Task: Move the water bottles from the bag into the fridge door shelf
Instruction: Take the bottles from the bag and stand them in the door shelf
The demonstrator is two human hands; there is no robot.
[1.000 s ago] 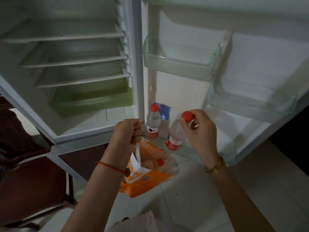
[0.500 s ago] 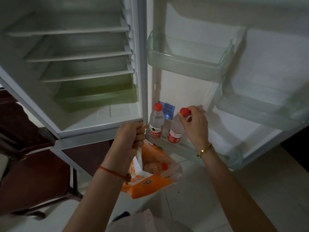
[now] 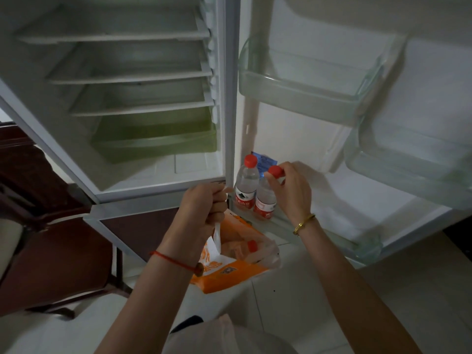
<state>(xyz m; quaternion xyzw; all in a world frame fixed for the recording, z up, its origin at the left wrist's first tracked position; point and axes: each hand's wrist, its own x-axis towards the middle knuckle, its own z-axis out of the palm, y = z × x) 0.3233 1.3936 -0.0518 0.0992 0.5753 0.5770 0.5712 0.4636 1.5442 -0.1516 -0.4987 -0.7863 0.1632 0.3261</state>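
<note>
Open fridge (image 3: 132,103), its door swung right, carrying the bottom door shelf (image 3: 339,242). Orange bag (image 3: 229,269) hangs from my left hand (image 3: 204,208), fingers clenched on its handle; 1 red-capped bottle (image 3: 251,247) lies inside. 2 water bottles stand upright, touching, at the shelf's left end: bottle 1 (image 3: 245,185) free, bottle 2 (image 3: 265,200) pinched at its cap by my right hand (image 3: 291,192).

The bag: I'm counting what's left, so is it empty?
Not empty: the orange bag shows one red cap inside; more, cannot tell.
</note>
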